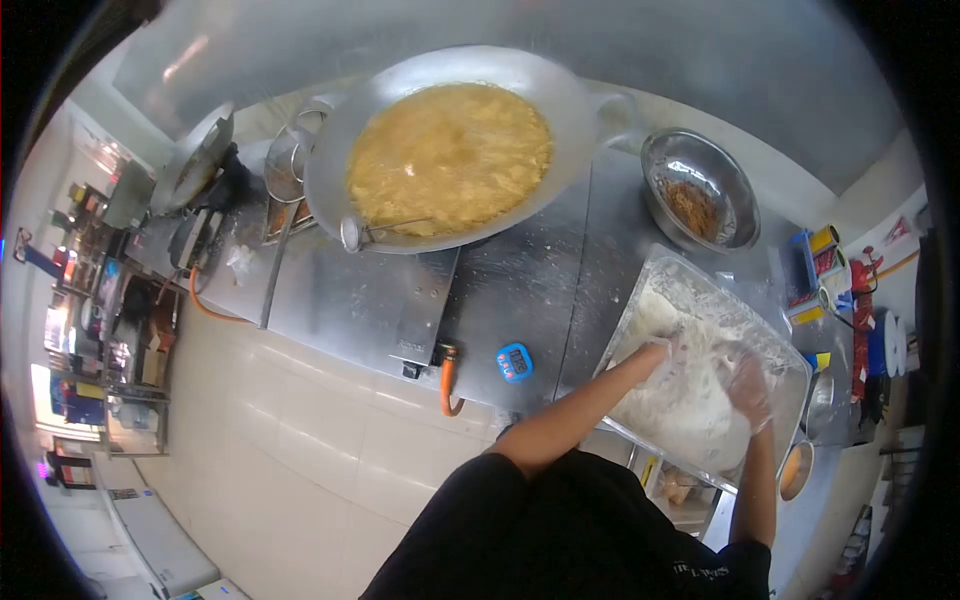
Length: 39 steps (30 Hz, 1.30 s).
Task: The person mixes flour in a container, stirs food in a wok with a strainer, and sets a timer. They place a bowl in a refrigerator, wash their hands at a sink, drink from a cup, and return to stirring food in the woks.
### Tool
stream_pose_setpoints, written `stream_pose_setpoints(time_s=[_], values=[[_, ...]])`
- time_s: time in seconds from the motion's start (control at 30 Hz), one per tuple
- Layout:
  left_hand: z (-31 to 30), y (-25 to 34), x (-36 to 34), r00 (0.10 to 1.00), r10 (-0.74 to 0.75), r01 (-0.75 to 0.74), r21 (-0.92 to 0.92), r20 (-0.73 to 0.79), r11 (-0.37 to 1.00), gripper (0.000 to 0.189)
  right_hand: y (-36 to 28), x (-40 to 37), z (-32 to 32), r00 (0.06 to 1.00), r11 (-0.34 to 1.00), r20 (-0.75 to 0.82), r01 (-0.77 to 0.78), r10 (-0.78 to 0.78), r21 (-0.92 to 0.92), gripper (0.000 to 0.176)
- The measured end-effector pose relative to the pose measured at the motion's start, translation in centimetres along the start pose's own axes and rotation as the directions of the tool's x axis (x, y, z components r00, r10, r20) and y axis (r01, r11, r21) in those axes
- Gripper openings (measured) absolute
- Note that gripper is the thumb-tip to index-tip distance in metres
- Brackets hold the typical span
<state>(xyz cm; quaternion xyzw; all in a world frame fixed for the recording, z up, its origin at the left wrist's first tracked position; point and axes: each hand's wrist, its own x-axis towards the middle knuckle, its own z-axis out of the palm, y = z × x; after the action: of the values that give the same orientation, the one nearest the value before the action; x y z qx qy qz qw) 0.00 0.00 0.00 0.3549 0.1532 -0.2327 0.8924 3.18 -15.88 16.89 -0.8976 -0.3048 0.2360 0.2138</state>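
Both hands wear clear plastic gloves and work in a large metal tray (622, 322) of white flour (690, 415). My left hand (660, 350) reaches into the flour near the tray's middle, its fingers mostly hidden by powder. My right hand (748, 392) lies in the flour toward the tray's right side. Its fingers look stretched forward, though their tips are powdered and blurred. Pale lumps lie in the flour between the two hands; I cannot make out what they are.
A wide wok (325, 190) of bubbling yellow oil (450, 150) stands at the back, a hooked metal tool at its rim. A steel bowl (745, 215) with brown food sits behind the tray. A blue timer (515, 362) lies near the counter's front edge, beside an orange hose (448, 385).
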Motion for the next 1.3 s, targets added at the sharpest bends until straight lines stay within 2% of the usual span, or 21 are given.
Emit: stream_pose_setpoints(time_s=[0.03, 0.07, 0.1, 0.17, 0.2, 0.23, 0.3, 0.4, 0.47, 0.5, 0.53, 0.63, 0.73, 0.77, 0.83, 0.93, 1.0, 1.03, 1.13, 1.23, 1.3], values=[[0.4, 0.6, -1.0, 0.986, -0.157, 0.158, -0.031, 0.055, 0.987, 0.038, -0.6, -0.9, 1.8, 0.995, 0.99, -0.048, 0.078, -0.084, -0.116, 0.057], [1.1, 0.3, -0.2, 0.973, -0.222, 0.223, -0.003, 0.065, 0.975, 0.034, -1.4, -1.4, 3.5, 0.982, 0.962, -0.088, 0.146, -0.17, -0.23, 0.057], [1.8, -0.1, 0.7, 0.955, -0.287, 0.286, 0.027, 0.075, 0.958, 0.029, 0.9, -2.0, 3.6, 0.975, 0.943, -0.128, 0.133, -0.179, -0.307, 0.057], [2.8, -3.0, 2.4, 0.963, -0.262, 0.255, 0.111, 0.053, 0.96, 0.024, 0.6, -3.8, 5.1, 0.979, 0.875, -0.136, 0.068, -0.151, -0.48, 0.057], [2.9, -4.6, 1.8, 0.988, -0.149, 0.151, 0.067, -0.032, 0.986, 0.025, -0.1, -4.7, 5.7, 0.983, 0.849, -0.118, 0.057, -0.14, -0.526, 0.06], [2.5, -5.6, 1.3, 0.993, -0.024, 0.03, 0.05, -0.12, 0.998, 0.025, -0.6, -4.9, 5.8, 0.989, 0.884, -0.1, 0.053, -0.112, -0.465, 0.059], [2.0, -6.7, 2.3, 0.964, 0.105, -0.082, 0.101, -0.243, 0.991, 0.026, -0.6, -5.5, 5.4, 0.996, 0.936, -0.062, 0.036, -0.062, -0.35, 0.058], [0.5, -6.4, 5.9, 0.908, 0.165, -0.061, 0.269, -0.385, 0.961, 0.03, 4.8, -6.5, 8.7, 0.931, 0.95, -0.208, 0.312, -0.299, 0.031, 0.051], [1.4, -4.2, 5.3, 0.835, 0.269, -0.078, 0.381, -0.479, 0.921, 0.032, 2.8, -7.8, 7.3, 0.965, 0.965, -0.123, 0.242, -0.23, 0.095, 0.048], [0.4, -3.9, 5.7, 0.82, 0.297, -0.086, 0.408, -0.49, 0.909, 0.033, 0.8, -8.9, 6.1, 0.979, 0.973, -0.077, 0.196, -0.187, 0.126, 0.046], [-1.8, -3.9, 6.7, 0.816, 0.333, -0.12, 0.426, -0.472, 0.897, 0.035, -1.9, -10.0, 4.1, 0.977, 0.969, -0.134, 0.189, -0.168, 0.159, 0.043], [-10.8, -6.9, 10.9, 0.868, 0.41, -0.317, 0.323, -0.279, 0.892, 0.042, -0.8, -11.7, 1.8, 0.978, 0.897, -0.146, 0.195, -0.148, 0.397, 0.041], [-5.3, 0.0, 2.5, 0.919, 0.37, -0.288, 0.411, -0.137, 0.865, 0.06, 1.3, -12.6, 0.3, 0.978, 0.887, -0.184, 0.168, -0.096, 0.43, 0.042], [2.1, 3.2, -1.0, 0.8, 0.282, 0.045, 0.523, -0.529, 0.851, 0.051, 2.2, -12.8, 0.1, 0.982, 0.889, -0.174, 0.148, -0.078, 0.434, 0.043], [2.4, 4.3, -1.7, 0.736, 0.547, 0.024, 0.823, -0.399, 0.568, 0.052, 3.7, -12.9, -0.1, 0.987, 0.891, -0.15, 0.124, -0.064, 0.437, 0.044], [11.0, 5.9, -7.5, 0.809, 0.312, 0.103, 0.644, -0.498, 0.758, 0.052, 4.1, -13.8, -1.1, 0.976, 0.878, -0.209, 0.152, -0.061, 0.454, 0.047], [10.8, 4.5, -6.6, 0.942, 0.212, -0.039, 0.541, -0.261, 0.84, 0.056, 4.3, -13.7, -1.3, 0.973, 0.847, -0.227, 0.154, -0.041, 0.509, 0.048], [10.9, 4.1, -6.2, 0.976, 0.176, -0.096, 0.471, -0.128, 0.877, 0.058, 4.3, -13.4, -1.4, 0.971, 0.817, -0.236, 0.159, -0.029, 0.554, 0.048], [15.7, 2.5, -6.6, 0.95, 0.05, 0.006, 0.18, -0.309, 0.984, 0.058, 3.6, -12.9, -1.6, 0.971, 0.747, -0.233, 0.196, -0.056, 0.636, 0.049], [17.8, 2.2, -6.1, 0.956, -0.084, 0.081, -0.021, -0.281, 0.996, 0.06, 3.2, -12.9, -1.9, 0.965, 0.738, -0.181, 0.262, -0.19, 0.622, 0.047], [13.7, 0.4, -4.1, 0.977, -0.154, 0.2, -0.384, 0.148, 0.901, 0.055, 2.9, -13.2, -2.1, 0.959, 0.75, -0.089, 0.267, -0.27, 0.605, 0.045]])
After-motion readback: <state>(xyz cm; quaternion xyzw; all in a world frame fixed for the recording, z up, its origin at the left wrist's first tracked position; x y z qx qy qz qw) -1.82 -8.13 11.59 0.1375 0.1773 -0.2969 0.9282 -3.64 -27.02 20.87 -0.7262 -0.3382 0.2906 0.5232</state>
